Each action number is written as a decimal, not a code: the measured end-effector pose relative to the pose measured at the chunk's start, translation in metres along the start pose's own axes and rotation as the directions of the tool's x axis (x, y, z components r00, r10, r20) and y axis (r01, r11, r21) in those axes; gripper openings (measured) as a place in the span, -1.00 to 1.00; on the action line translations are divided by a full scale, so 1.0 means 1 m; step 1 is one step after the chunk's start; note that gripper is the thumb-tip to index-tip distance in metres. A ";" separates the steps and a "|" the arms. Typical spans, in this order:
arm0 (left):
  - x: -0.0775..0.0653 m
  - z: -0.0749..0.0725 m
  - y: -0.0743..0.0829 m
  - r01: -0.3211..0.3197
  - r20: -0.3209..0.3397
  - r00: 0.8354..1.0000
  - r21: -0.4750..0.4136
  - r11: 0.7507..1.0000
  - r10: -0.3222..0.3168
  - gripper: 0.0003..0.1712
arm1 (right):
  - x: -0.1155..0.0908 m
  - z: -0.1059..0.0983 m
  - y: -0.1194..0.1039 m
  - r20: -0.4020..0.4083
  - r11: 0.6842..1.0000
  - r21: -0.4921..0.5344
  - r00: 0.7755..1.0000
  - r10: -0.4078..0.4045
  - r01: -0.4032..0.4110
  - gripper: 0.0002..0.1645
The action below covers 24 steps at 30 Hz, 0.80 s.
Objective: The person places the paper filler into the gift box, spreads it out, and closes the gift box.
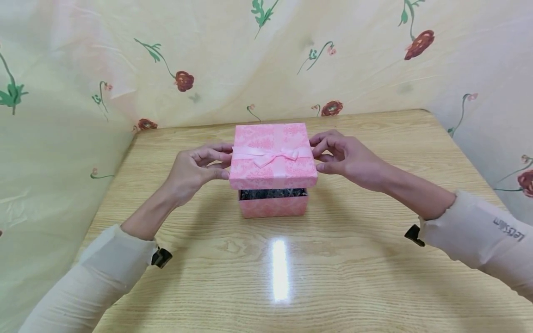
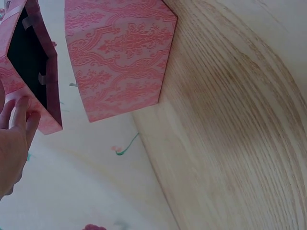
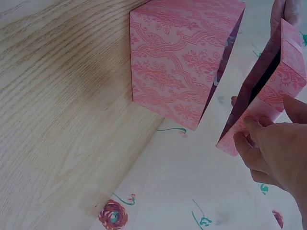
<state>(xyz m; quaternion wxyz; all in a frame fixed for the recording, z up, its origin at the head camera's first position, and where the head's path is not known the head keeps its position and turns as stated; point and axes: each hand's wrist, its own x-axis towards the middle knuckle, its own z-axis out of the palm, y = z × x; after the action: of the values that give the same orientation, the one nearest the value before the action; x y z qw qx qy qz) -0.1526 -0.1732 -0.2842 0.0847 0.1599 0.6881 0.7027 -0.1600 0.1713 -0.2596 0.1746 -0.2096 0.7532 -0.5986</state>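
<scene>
A pink patterned box lid with a ribbon bow is held between both hands, above and apart from its box base. My left hand grips the lid's left side, thumb near the front corner. On the opposite side my right hand grips the lid with its fingertips and thumb. The base stands upright on the table, with dark, shredded-looking filling showing through the gap. In the left wrist view the lid's dark inside faces the base. The right wrist view shows the same gap beside the base.
The wood-grain table extends around the box, with a bright light reflection in front. A pale flowered sheet hangs behind the table and at both sides.
</scene>
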 end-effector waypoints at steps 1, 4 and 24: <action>0.000 0.000 -0.001 0.006 0.000 1.000 0.001 1.000 -0.006 -0.72 | 0.000 0.000 0.001 -0.004 1.000 -0.013 1.000 0.003 -0.003 -0.87; 0.000 -0.001 -0.006 0.025 0.003 1.000 0.003 1.000 -0.025 -0.72 | 0.001 0.001 0.005 -0.005 0.999 -0.033 1.000 0.014 -0.014 -0.87; -0.002 0.001 -0.030 0.112 0.006 0.994 0.046 0.993 -0.113 -0.64 | 0.007 0.009 0.037 0.042 1.000 -0.020 0.999 0.011 -0.010 -0.82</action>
<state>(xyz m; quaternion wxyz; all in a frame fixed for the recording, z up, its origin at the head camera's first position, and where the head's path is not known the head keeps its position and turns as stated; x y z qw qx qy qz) -0.1537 -0.1714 -0.3138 0.1236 0.1259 0.7115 0.6802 -0.1654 0.1669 -0.2979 0.1917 -0.2199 0.7562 -0.5857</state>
